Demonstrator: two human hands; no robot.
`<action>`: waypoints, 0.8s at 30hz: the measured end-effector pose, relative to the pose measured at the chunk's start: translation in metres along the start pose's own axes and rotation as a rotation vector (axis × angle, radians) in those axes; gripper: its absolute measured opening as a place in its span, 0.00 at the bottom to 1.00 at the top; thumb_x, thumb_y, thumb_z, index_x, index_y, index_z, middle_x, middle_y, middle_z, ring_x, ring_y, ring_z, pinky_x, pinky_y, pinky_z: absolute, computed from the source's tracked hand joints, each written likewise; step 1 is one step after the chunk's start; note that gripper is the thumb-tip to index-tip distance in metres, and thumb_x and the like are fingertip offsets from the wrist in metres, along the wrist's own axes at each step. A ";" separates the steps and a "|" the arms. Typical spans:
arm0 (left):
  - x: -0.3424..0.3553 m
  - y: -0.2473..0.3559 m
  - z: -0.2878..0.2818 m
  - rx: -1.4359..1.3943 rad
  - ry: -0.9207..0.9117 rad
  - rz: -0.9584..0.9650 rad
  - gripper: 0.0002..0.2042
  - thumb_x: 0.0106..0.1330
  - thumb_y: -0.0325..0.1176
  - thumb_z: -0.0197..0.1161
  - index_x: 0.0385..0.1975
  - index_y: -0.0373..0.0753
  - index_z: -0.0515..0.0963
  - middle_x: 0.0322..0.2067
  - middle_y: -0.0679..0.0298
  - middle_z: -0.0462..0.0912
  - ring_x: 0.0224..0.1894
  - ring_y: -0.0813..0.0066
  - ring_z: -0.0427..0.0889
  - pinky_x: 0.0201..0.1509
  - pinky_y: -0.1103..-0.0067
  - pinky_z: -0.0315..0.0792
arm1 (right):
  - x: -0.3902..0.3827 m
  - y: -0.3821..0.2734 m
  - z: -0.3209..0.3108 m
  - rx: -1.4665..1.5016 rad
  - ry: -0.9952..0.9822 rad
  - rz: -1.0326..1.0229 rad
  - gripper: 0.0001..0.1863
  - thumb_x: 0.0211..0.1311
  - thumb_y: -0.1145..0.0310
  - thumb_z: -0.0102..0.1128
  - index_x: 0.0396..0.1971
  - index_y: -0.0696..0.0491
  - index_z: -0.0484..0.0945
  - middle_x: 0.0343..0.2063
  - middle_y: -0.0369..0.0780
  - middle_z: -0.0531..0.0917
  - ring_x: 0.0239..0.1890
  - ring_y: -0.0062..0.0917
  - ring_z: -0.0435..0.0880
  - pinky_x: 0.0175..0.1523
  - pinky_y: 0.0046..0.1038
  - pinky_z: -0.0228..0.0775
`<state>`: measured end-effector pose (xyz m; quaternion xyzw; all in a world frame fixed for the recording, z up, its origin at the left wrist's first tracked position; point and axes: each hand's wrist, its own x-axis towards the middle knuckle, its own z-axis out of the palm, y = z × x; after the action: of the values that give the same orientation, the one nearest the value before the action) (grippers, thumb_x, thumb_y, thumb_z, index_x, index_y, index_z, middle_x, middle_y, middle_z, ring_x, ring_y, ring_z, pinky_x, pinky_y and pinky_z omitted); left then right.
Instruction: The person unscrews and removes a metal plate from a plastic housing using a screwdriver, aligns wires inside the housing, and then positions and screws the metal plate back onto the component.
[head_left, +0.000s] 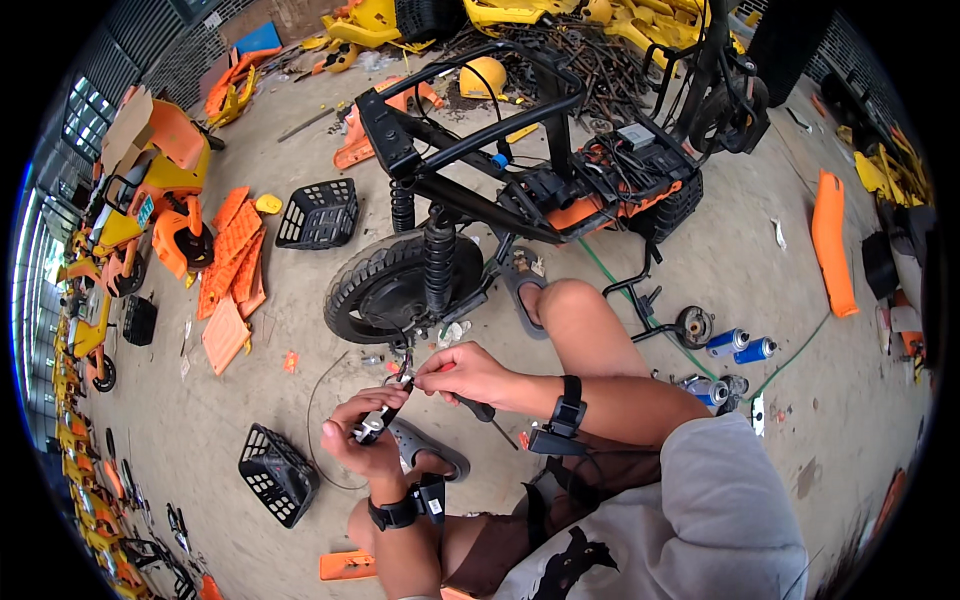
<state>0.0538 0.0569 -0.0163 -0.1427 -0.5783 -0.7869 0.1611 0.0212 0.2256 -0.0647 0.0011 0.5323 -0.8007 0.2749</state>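
Note:
My left hand (362, 445) is closed around a small black and silver metal part (372, 428). Its fingertips also touch a dark strip that runs up toward the wheel. Beside it, my right hand (478, 374) is closed, with its fingertips pinched near that strip. A dark-handled screwdriver (476, 407) lies under the right hand's fingers, its thin shaft slanting down to the right. Something small and red (447, 367) shows at the right fingertips; its kind is unclear. Just beyond both hands, thin wires hang by the hub of the rear wheel (385, 290) on a black scooter frame (480, 150).
Black baskets (318, 214) (278, 475) stand on the concrete floor at left. Blue-and-white spray cans (755, 350) and a round metal part (694, 326) lie right of my knee. Orange panels (232, 255), another orange panel (832, 245) and a yellow helmet (483, 77) lie around.

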 end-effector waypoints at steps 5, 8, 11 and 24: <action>0.002 0.002 0.002 -0.025 0.032 -0.027 0.30 0.73 0.51 0.31 0.29 0.32 0.74 0.23 0.48 0.78 0.31 0.51 0.78 0.49 0.55 0.72 | -0.002 -0.002 0.000 -0.063 0.009 -0.004 0.14 0.58 0.64 0.66 0.35 0.60 0.84 0.23 0.34 0.82 0.18 0.12 0.74 0.22 0.18 0.67; 0.002 0.001 0.003 -0.025 0.035 -0.037 0.30 0.73 0.52 0.32 0.28 0.32 0.74 0.23 0.48 0.78 0.31 0.51 0.78 0.49 0.55 0.72 | 0.000 0.001 -0.002 -0.112 0.022 -0.024 0.13 0.58 0.63 0.67 0.34 0.60 0.84 0.22 0.33 0.82 0.18 0.12 0.74 0.22 0.18 0.67; 0.002 0.001 0.004 -0.024 0.028 -0.045 0.30 0.73 0.52 0.32 0.28 0.32 0.74 0.22 0.48 0.78 0.31 0.52 0.78 0.49 0.56 0.72 | 0.001 0.001 -0.002 -0.121 0.040 -0.032 0.13 0.57 0.64 0.67 0.33 0.59 0.84 0.22 0.33 0.82 0.18 0.12 0.74 0.22 0.18 0.67; 0.003 0.000 0.004 -0.030 0.055 -0.055 0.29 0.73 0.52 0.33 0.28 0.32 0.75 0.22 0.49 0.78 0.31 0.51 0.78 0.49 0.56 0.72 | 0.000 0.001 -0.002 -0.100 0.024 -0.024 0.15 0.54 0.65 0.68 0.36 0.60 0.84 0.23 0.33 0.83 0.18 0.13 0.75 0.23 0.18 0.68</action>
<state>0.0517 0.0607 -0.0137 -0.1075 -0.5656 -0.8032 0.1530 0.0211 0.2269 -0.0660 -0.0093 0.5749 -0.7763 0.2584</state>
